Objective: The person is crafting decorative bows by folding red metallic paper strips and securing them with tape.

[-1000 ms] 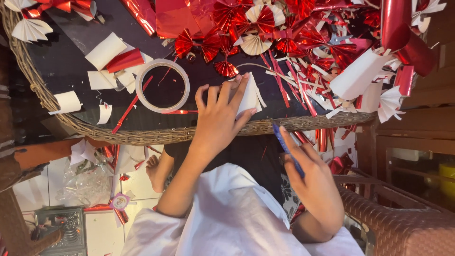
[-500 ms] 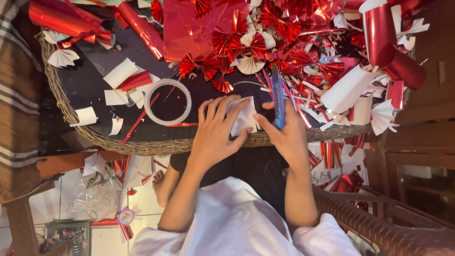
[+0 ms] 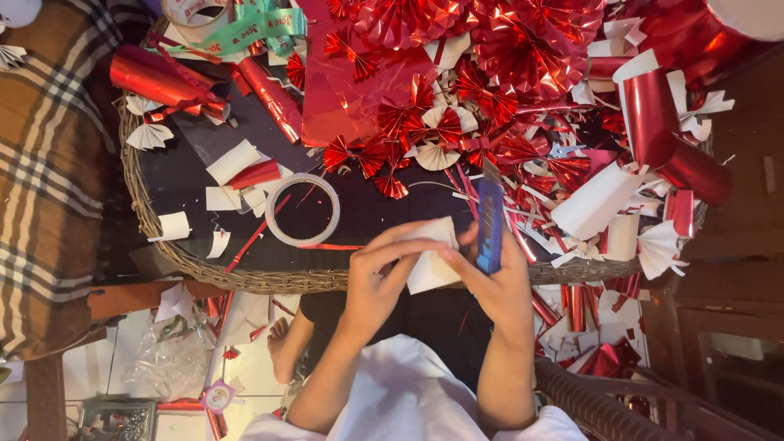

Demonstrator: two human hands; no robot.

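A plaid brown cloth [image 3: 45,163] is seen at far left, beside a round wicker-rimmed counter [image 3: 245,279] with a dark top. Rolled red foil tubes [image 3: 167,82] and a green ribbon [image 3: 245,31] are placed at the counter's upper left. White paper scraps [image 3: 233,162] are scattered below them. A clear tape ring [image 3: 303,210] is laid flat near the front rim, just left of the hands.

The left hand [image 3: 380,278] is held over the front rim; its grip is pinched on a folded white paper piece [image 3: 429,257], fingers curled over the top edge. The paper piece is kept between both hands, just above the rim, near the counter's middle. The right hand [image 3: 498,282] is pressed against the paper's right side, and its grip is closed around a blue utility knife [image 3: 489,224], held upright with the blade end pointed away from the body.

Red foil fans [image 3: 506,57] are heaped across the back and right. White paper rolls [image 3: 600,200] and a red foil cylinder [image 3: 649,114] are piled at right. Foil scraps on a tiled floor [image 3: 192,371] are visible at lower left.
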